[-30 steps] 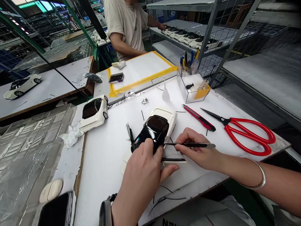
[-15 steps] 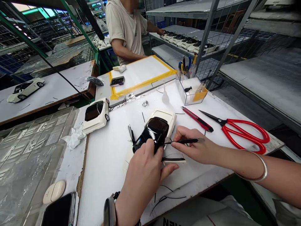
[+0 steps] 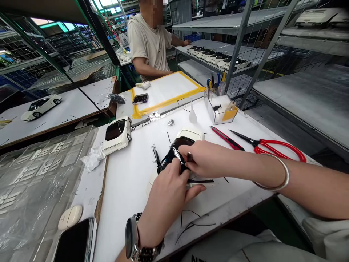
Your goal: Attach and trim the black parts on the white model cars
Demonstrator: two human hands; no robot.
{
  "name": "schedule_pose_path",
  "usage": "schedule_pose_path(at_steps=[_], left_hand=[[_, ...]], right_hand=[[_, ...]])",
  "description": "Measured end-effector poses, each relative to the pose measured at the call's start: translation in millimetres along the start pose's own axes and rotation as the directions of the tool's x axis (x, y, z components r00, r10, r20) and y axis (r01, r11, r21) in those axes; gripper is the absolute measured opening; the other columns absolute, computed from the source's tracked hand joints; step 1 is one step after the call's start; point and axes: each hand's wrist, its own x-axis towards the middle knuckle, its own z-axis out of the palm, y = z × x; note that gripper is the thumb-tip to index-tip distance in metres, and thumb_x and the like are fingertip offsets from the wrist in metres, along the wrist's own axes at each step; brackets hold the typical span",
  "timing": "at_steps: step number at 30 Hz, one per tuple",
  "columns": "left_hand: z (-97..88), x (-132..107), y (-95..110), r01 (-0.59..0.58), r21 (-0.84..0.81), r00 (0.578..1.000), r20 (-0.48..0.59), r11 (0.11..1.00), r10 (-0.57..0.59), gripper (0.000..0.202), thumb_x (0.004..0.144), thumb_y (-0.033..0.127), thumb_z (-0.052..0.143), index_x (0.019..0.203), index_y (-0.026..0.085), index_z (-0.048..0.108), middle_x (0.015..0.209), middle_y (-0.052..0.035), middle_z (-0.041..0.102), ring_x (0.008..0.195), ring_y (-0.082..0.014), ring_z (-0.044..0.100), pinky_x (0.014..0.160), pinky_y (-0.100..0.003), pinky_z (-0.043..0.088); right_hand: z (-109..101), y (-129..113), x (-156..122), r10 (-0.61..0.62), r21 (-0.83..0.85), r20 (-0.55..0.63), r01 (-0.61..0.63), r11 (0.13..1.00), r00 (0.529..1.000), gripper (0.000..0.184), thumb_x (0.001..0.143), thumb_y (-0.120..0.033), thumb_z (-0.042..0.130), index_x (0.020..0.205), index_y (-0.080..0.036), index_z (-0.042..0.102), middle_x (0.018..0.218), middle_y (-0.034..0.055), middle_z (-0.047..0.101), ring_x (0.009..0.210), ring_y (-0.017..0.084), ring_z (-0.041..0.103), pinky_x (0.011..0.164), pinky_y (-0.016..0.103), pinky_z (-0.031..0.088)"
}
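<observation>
A white model car with a glossy black roof lies in front of me, both doors standing out from its sides. My left hand grips the car near the windshield, fingers bent over the black top and thumb by the near door. Just beyond those fingers, my right hand is closed around a slim dark tweezers-like tool. Only the tool's end shows; its tip is hidden behind my fingers. Black strips lie on the white table near its front edge.
Red-handled scissors and a red cutter knife lie to the right. A clear box stands behind. Another white model car, plastic trays and a phone are left. A co-worker stands beyond, by shelves.
My right hand has moved left, over the car and up to my left fingers, and the tool is now mostly hidden. My left hand stays on the car. The view has shifted slightly.
</observation>
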Motion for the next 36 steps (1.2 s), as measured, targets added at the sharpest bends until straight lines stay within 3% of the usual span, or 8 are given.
schedule_pose_path(at_steps=[7, 13, 30, 33, 36], left_hand=[[-3.2, -2, -3, -0.023, -0.003, 1.0, -0.01, 1.0, 0.023, 0.039, 0.088, 0.052, 0.052, 0.093, 0.017, 0.067, 0.088, -0.0064, 0.047, 0.078, -0.0205, 0.053, 0.067, -0.035, 0.053], [-3.7, -3, -3, -0.025, -0.001, 1.0, 0.0, 1.0, 0.025, 0.039, 0.088, 0.052, 0.052, 0.095, 0.017, 0.068, 0.09, -0.0067, 0.048, 0.076, -0.0199, 0.052, 0.063, -0.033, 0.051], [-4.3, -2, -3, -0.032, 0.015, 0.999, -0.008, 0.999, 0.032, 0.038, 0.087, 0.053, 0.053, 0.09, 0.017, 0.066, 0.087, -0.0056, 0.047, 0.074, -0.0188, 0.052, 0.061, -0.032, 0.05], [-3.5, -2, -3, -0.025, 0.007, 1.0, 0.005, 1.0, 0.025, 0.039, 0.088, 0.053, 0.052, 0.089, 0.016, 0.066, 0.087, -0.0061, 0.047, 0.076, -0.0205, 0.053, 0.061, -0.033, 0.051], [-3.0, -2, -3, -0.029, -0.004, 1.0, 0.005, 1.0, 0.029, 0.037, 0.088, 0.051, 0.052, 0.094, 0.016, 0.065, 0.096, -0.0085, 0.049, 0.086, -0.0233, 0.055, 0.064, -0.034, 0.052]], right_hand=[[2, 16, -9, 0.025, 0.337, -0.148, 0.027, 0.941, 0.989, 0.012, 0.075, -0.013, 0.059, 0.07, -0.017, 0.048, 0.058, -0.0048, 0.049, 0.053, 0.007, 0.041, 0.051, 0.019, 0.029], [14, 26, -11, 0.022, 0.392, -0.193, 0.056, 0.918, 0.981, 0.011, 0.076, -0.015, 0.058, 0.072, -0.017, 0.049, 0.059, -0.006, 0.048, 0.054, 0.006, 0.04, 0.052, 0.019, 0.029], [12, 22, -13, 0.028, 0.375, -0.162, 0.036, 0.926, 0.986, 0.01, 0.078, -0.014, 0.057, 0.073, -0.017, 0.048, 0.057, -0.0055, 0.047, 0.053, 0.007, 0.04, 0.052, 0.019, 0.029], [12, 16, -9, 0.032, 0.299, -0.124, 0.007, 0.954, 0.992, 0.009, 0.078, -0.014, 0.056, 0.075, -0.017, 0.048, 0.059, -0.004, 0.048, 0.055, 0.008, 0.041, 0.053, 0.02, 0.028], [13, 8, -3, -0.003, 0.115, -0.071, 0.011, 0.993, 0.997, 0.005, 0.081, -0.015, 0.052, 0.082, -0.017, 0.048, 0.062, -0.0019, 0.049, 0.055, 0.01, 0.037, 0.053, 0.022, 0.024]])
